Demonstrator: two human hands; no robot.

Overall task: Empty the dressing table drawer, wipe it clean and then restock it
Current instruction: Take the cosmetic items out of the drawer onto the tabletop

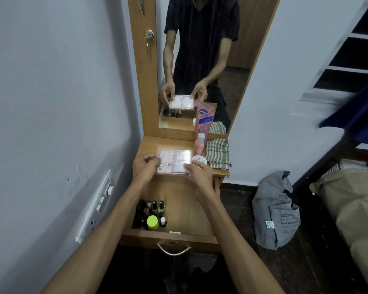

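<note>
Holding clear box (174,161) level above tabletop (149,143), left hand (146,165) and right hand (197,171) pinching short ends; open drawer (185,211) directly below, nearer.

hands (172,168): both grip clear box (175,161) | drawer (179,209): open, bottles

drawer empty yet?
No: nail polish bottles and a green-lidded jar stand in the open drawer's left part, while both hands hold a clear box over the tabletop.
</note>
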